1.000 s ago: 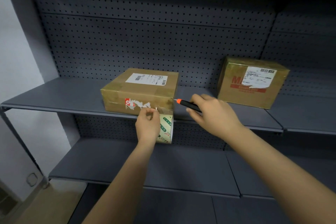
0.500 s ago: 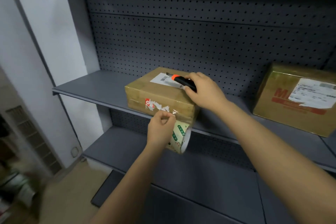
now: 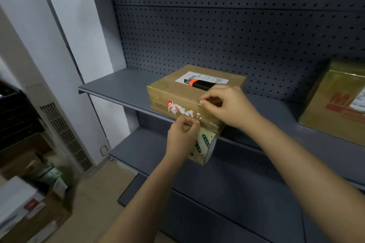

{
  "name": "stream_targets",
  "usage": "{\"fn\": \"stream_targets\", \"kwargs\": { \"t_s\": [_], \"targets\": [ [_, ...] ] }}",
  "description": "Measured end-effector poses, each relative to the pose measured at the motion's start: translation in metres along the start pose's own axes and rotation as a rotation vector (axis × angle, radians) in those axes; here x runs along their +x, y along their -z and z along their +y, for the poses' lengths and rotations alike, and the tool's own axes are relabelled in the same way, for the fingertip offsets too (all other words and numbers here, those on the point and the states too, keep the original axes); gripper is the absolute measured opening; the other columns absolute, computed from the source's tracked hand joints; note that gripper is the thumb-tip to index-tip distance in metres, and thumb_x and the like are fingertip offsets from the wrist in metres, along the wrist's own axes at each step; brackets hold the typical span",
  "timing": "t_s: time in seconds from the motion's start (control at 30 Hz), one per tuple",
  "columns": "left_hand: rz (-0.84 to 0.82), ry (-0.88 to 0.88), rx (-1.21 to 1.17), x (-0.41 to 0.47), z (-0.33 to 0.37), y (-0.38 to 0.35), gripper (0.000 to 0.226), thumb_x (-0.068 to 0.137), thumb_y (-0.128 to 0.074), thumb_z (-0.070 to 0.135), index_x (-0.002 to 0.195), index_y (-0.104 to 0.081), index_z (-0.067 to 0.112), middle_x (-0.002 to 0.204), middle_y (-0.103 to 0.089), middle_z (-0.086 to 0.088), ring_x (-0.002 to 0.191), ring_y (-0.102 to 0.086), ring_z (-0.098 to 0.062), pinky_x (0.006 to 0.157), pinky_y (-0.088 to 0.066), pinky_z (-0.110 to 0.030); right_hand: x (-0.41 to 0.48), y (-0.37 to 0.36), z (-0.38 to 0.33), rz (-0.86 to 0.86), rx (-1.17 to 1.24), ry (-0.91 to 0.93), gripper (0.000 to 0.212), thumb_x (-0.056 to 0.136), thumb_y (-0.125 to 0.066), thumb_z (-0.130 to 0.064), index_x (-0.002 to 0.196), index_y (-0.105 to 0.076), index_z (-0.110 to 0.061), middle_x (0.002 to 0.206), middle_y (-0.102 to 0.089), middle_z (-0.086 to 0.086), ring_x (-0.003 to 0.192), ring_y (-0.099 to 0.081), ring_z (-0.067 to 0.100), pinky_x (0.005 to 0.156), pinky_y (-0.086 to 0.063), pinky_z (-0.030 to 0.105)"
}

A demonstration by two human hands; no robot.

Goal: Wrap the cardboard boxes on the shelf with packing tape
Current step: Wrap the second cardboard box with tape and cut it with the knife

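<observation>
A brown cardboard box (image 3: 173,92) with a white label sits at the front of the grey shelf (image 3: 122,87). A black and orange utility knife (image 3: 199,84) lies on top of the box. A roll of clear packing tape (image 3: 205,146) hangs below the box's front face by its strip. My left hand (image 3: 181,136) pinches the tape strip at the box's lower front edge. My right hand (image 3: 231,106) presses fingertips on the tape at the box's upper front edge. A second taped box (image 3: 335,104) stands on the shelf to the right.
Grey pegboard (image 3: 217,31) backs the shelf. A lower shelf (image 3: 227,179) runs beneath the hands. At the lower left, boxes and clutter (image 3: 33,193) sit on the floor beside a white wall and a vent grille (image 3: 65,136).
My right hand let go of the knife, which now lies on the box top, and came down to the tape on the front edge. The view swung left and closer.
</observation>
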State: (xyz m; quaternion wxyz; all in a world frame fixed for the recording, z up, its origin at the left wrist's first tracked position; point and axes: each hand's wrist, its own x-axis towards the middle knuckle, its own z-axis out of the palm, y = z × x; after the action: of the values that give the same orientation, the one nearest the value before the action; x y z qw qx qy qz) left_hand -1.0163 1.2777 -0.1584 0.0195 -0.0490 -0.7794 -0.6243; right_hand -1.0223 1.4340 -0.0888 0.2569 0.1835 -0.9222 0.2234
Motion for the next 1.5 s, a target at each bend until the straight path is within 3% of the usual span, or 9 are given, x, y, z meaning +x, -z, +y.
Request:
{"fn": "stream_targets", "kwargs": {
  "t_s": [0.13,0.27,0.4,0.77,1.0,1.13,1.23,1.4,1.5],
  "targets": [
    [-0.015,-0.016,0.008,-0.001,-0.002,0.002,0.011,0.092,-0.058,0.021,0.081,-0.061,0.023,0.057,-0.053,0.010,0.044,-0.047,0.003,0.042,-0.032,-0.011,-0.010,-0.003,0.008,0.009,0.011,0.001,0.016,0.083,-0.077,-0.024,0.097,-0.078,-0.017,0.096,-0.071,-0.006,0.091,-0.061,0.006,0.090,-0.048,0.024],
    [-0.045,-0.007,0.012,-0.001,0.001,0.007,0.009,0.092,-0.057,0.019,0.084,-0.063,0.021,0.067,-0.058,0.008,0.055,-0.049,-0.002,0.046,-0.036,-0.013,-0.014,-0.006,0.004,0.037,0.033,-0.030,0.016,0.082,-0.078,-0.024,0.097,-0.078,-0.017,0.095,-0.070,-0.008,0.090,-0.060,0.002,0.087,-0.044,0.015],
    [-0.077,-0.002,-0.011,-0.005,0.002,0.011,0.007,0.091,-0.058,0.020,0.088,-0.064,0.020,0.078,-0.063,0.006,0.064,-0.053,-0.005,0.053,-0.038,-0.018,-0.018,-0.007,-0.003,0.042,0.010,-0.056,0.017,0.082,-0.078,-0.025,0.098,-0.078,-0.018,0.096,-0.070,-0.009,0.093,-0.061,0.004,0.088,-0.046,0.018],
    [-0.148,0.090,0.060,-0.023,-0.046,0.030,0.010,0.096,-0.054,0.022,0.087,-0.059,0.019,0.077,-0.064,0.001,0.060,-0.053,-0.010,0.046,-0.039,-0.018,-0.025,-0.018,-0.011,0.104,-0.085,-0.132,0.023,0.078,-0.082,-0.023,0.097,-0.074,-0.013,0.101,-0.066,-0.004,0.101,-0.057,0.016,0.094,-0.043,0.030],
    [-0.147,0.039,-0.030,-0.019,-0.039,0.037,0.008,0.094,-0.055,0.021,0.090,-0.062,0.020,0.082,-0.069,-0.005,0.065,-0.056,-0.012,0.054,-0.039,-0.022,-0.041,-0.029,-0.013,0.080,-0.120,-0.136,0.042,0.079,-0.080,-0.026,0.117,-0.066,-0.013,0.121,-0.059,-0.004,0.115,-0.041,0.007,0.103,-0.032,0.024],
    [-0.177,0.020,-0.093,-0.021,-0.035,0.037,0.008,0.093,-0.055,0.019,0.089,-0.061,0.020,0.080,-0.070,-0.006,0.065,-0.057,-0.012,0.055,-0.042,-0.020,-0.041,-0.023,-0.017,0.095,-0.076,-0.156,0.032,0.088,-0.072,-0.020,0.119,-0.067,-0.014,0.121,-0.057,-0.010,0.118,-0.046,0.008,0.105,-0.036,0.026],
    [-0.186,0.012,-0.128,-0.021,-0.033,0.037,0.008,0.093,-0.055,0.019,0.089,-0.061,0.021,0.075,-0.068,-0.005,0.063,-0.057,-0.012,0.054,-0.042,-0.019,-0.040,-0.011,-0.020,-0.002,-0.058,-0.184,0.034,0.092,-0.066,-0.012,0.125,-0.065,-0.017,0.129,-0.056,-0.009,0.124,-0.046,0.008,0.110,-0.033,0.027],
    [-0.197,0.006,-0.184,-0.021,-0.028,0.035,0.007,0.094,-0.056,0.020,0.089,-0.061,0.019,0.080,-0.070,-0.015,0.065,-0.058,-0.017,0.058,-0.044,-0.028,-0.030,0.010,-0.024,-0.252,-0.061,-0.267,0.054,0.086,-0.070,-0.004,0.135,-0.058,-0.023,0.134,-0.048,-0.013,0.126,-0.041,0.003,0.105,-0.023,0.007],
    [-0.182,0.002,-0.219,-0.021,-0.023,0.033,0.006,0.095,-0.058,0.021,0.091,-0.062,0.020,0.078,-0.070,-0.013,0.067,-0.060,-0.017,0.060,-0.045,-0.030,-0.029,0.002,-0.029,-0.192,-0.048,-0.218,0.054,0.083,-0.075,-0.009,0.134,-0.060,-0.021,0.133,-0.053,-0.011,0.123,-0.046,0.004,0.109,-0.031,0.016]
  ]
}}
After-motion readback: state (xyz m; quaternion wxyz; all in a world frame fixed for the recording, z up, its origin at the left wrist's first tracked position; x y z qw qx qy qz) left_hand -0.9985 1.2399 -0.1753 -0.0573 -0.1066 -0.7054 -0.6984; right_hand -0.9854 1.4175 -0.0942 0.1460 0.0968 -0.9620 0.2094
